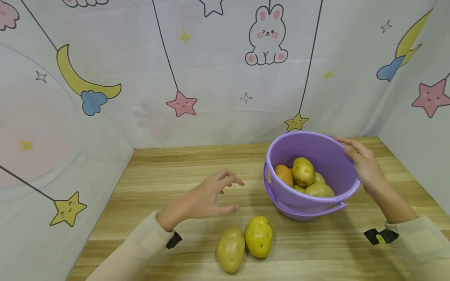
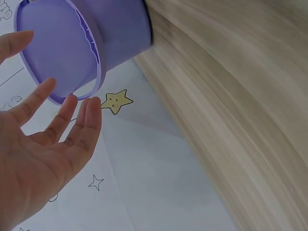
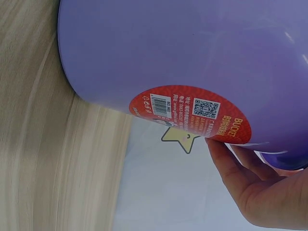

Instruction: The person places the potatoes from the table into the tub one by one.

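A purple bucket (image 1: 313, 203) with its handle folded down against its side stands on the table. Inside it lie several yellow potatoes (image 1: 303, 171) and an orange-brown round item (image 1: 284, 175). At the bucket's right far rim, my right hand (image 1: 367, 166) grips the edge, thumb at the rim and fingers on the outer wall near a red label (image 3: 192, 113). My left hand (image 1: 207, 195) hovers left of the bucket, fingers spread and thumb apart, holding nothing. Below it, on the table, a pale potato (image 1: 231, 250) and a brighter yellow potato (image 1: 259, 237) lie side by side.
The wood-grain table (image 1: 168, 168) runs back to a white cloth (image 1: 218, 74) printed with stars, moons and a rabbit. More of this cloth hangs along the left and right sides. The bucket stands near the back right.
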`<state>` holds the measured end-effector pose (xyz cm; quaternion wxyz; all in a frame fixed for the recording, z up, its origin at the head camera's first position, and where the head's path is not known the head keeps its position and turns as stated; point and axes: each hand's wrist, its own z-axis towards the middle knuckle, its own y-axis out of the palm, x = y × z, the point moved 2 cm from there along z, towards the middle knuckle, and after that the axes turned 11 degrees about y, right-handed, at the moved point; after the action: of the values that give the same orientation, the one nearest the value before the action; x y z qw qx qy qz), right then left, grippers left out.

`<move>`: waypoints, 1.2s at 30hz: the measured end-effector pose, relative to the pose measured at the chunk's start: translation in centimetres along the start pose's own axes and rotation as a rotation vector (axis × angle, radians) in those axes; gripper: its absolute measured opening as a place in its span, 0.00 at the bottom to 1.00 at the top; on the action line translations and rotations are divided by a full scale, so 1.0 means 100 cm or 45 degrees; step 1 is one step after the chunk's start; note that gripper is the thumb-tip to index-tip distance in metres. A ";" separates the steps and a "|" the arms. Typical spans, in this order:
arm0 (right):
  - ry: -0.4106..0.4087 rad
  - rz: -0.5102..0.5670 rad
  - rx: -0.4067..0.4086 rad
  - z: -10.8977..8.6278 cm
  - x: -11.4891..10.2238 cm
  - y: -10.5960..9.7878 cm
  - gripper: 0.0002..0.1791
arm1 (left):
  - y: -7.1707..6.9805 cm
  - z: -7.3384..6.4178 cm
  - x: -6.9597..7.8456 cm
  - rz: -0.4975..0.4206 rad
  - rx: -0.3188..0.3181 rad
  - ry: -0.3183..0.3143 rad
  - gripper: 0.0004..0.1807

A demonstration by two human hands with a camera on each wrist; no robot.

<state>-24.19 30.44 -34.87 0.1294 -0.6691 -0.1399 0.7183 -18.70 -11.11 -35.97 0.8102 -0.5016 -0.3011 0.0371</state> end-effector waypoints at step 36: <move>-0.003 0.018 -0.034 0.000 0.000 0.001 0.21 | 0.043 -0.057 0.027 -0.064 -0.338 -0.105 0.33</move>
<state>-24.17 30.36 -34.92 0.1153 -0.6709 -0.1451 0.7181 -12.46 -12.48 -40.12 0.7245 -0.5945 -0.3488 -0.0030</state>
